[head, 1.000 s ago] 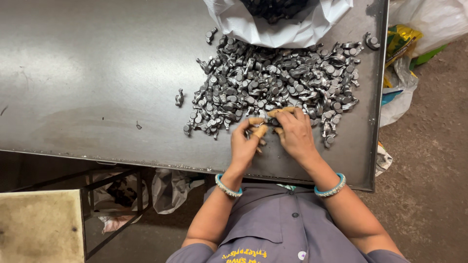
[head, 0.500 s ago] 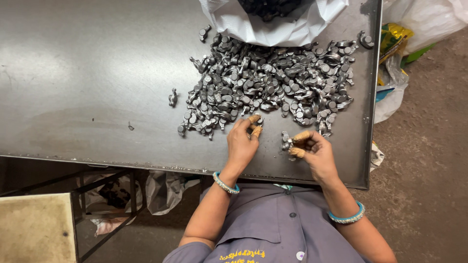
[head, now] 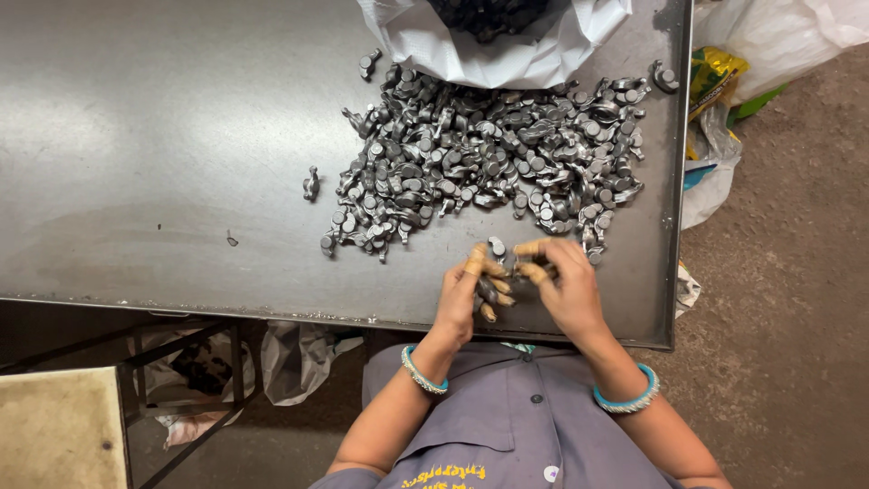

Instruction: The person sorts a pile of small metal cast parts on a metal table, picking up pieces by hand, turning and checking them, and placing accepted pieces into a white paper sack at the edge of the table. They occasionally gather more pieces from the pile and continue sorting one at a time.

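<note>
A heap of small grey metal parts (head: 489, 163) lies on a steel table (head: 154, 136). At the near edge of the heap my left hand (head: 466, 294) and my right hand (head: 566, 290) meet, fingers curled. Each closes on a small metal part (head: 500, 276) held between the fingertips, just above the table's front edge. Both wrists wear bangles.
A white sack (head: 493, 41) holding more dark parts sits at the table's far edge. A lone part (head: 311, 183) lies left of the heap, another (head: 665, 77) at the far right. Plastic bags (head: 724, 109) lie on the floor to the right, a stool (head: 59, 426) at lower left.
My right hand, which had drawn away to the right half a second ago, has come back beside the left. Both hands now meet at the heap's near edge.
</note>
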